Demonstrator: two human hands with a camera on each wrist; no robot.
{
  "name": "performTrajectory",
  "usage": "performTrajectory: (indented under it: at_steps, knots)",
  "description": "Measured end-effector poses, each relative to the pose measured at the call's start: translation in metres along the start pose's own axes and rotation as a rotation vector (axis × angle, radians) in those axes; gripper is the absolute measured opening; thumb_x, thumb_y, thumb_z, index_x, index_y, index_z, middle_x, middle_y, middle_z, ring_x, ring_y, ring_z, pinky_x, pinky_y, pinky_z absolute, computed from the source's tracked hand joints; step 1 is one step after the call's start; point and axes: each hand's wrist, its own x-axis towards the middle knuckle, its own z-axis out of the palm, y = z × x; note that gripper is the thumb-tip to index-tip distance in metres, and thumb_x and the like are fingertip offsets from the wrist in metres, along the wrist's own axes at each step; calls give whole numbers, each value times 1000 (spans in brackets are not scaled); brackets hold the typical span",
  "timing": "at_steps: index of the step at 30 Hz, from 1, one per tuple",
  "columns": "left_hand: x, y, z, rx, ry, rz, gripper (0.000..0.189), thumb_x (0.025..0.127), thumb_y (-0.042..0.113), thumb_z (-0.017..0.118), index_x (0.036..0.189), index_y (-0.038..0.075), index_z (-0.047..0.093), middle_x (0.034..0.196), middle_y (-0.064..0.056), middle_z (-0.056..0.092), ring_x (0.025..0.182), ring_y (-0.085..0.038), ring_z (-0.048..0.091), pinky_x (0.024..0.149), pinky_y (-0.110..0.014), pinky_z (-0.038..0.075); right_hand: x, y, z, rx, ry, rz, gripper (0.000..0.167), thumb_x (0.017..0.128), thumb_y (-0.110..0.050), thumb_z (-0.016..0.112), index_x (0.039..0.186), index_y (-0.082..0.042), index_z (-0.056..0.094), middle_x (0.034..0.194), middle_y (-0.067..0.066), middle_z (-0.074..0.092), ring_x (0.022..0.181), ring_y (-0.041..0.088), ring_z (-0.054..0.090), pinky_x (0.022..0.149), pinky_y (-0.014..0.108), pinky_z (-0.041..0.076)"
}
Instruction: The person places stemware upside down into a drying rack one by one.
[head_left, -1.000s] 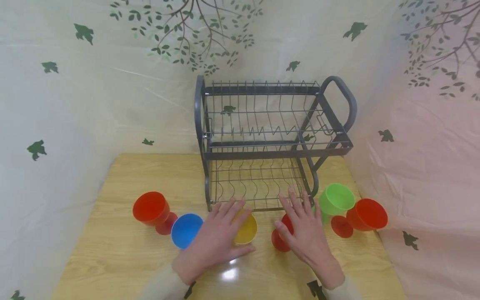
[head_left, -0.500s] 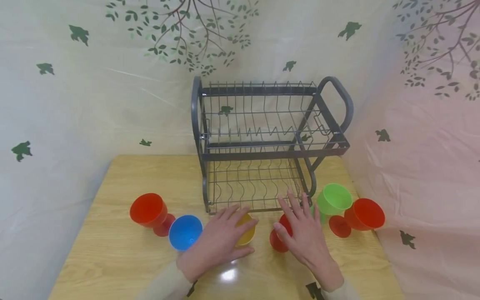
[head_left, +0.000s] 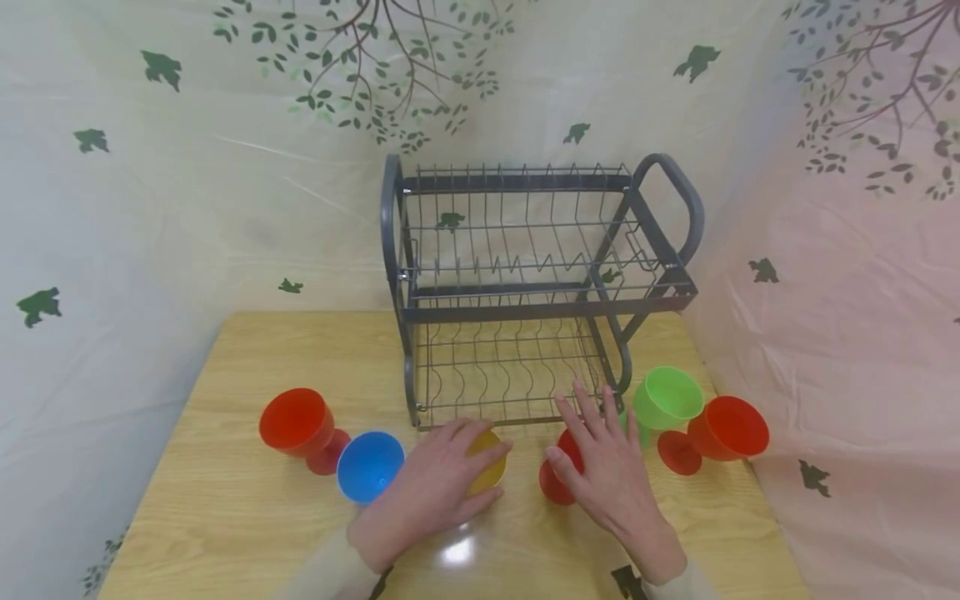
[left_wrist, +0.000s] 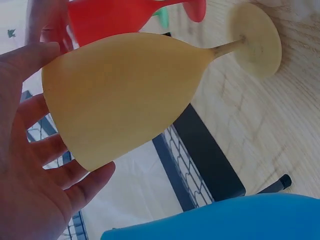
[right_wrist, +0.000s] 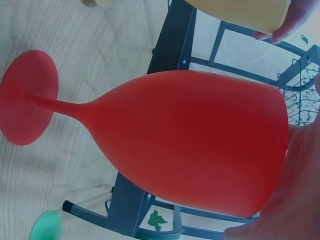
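Note:
My left hand [head_left: 431, 471] comes over a yellow plastic goblet [head_left: 489, 473] from above, its fingers bent around the rim. In the left wrist view, thumb and fingertips lie at the mouth of that goblet [left_wrist: 130, 95], which stands on its foot. My right hand [head_left: 609, 467] spreads flat with straight fingers above a red goblet [head_left: 557, 483]. The right wrist view shows this goblet [right_wrist: 190, 140] upright, the hand [right_wrist: 295, 185] at its rim. A blue goblet [head_left: 369, 467] stands just left of my left hand.
A dark two-tier dish rack [head_left: 540, 312] stands behind the goblets on the wooden table [head_left: 225, 517]. At the left is another red goblet [head_left: 296, 421]. To the right stand a green goblet [head_left: 667, 398] and a further red one [head_left: 729, 427]. A patterned cloth [head_left: 225, 167] hangs behind.
My left hand has lowered a little onto the yellow goblet, and its fingers have bent around the rim. The right hand keeps its place over the red goblet. The head view has shifted slightly.

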Motion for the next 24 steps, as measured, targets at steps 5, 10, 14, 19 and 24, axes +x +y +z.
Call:
performTrajectory:
  at_steps: [5,10,14,19,24]
  knots:
    - [-5,1,-7,-27,51,-39,58,95,53,68,146,26,60,151,-7,54,135,-30,53,109,-49,48,0,-1,-2,9,5,-4,70,100,-54,54,159,-19,43,171,9,24,157,46,7,119,75,7]
    - [-11,1,-16,-61,112,-93,57,95,54,69,145,27,61,149,-8,55,134,-31,54,106,-50,51,-1,-3,-3,18,16,-16,70,100,-55,53,159,-18,43,170,11,26,157,46,7,120,73,6]
    - [-16,0,-22,-105,198,-123,56,92,51,74,141,26,64,148,-11,57,132,-32,56,101,-50,54,-1,-4,-4,21,22,-23,70,100,-55,53,159,-18,44,170,11,26,157,46,7,120,72,5]
    - [-23,-3,-27,-148,280,-163,55,90,49,77,139,26,64,146,-10,57,129,-32,58,96,-48,57,-2,-6,-6,30,21,-26,70,100,-53,55,160,-20,41,172,7,21,158,43,5,120,72,5]
    - [-31,-7,-31,-190,357,-200,56,88,44,80,138,22,65,146,-10,57,128,-33,59,93,-48,59,-1,-8,-8,44,26,-37,70,101,-53,53,161,-20,40,171,10,23,158,44,5,119,74,7]
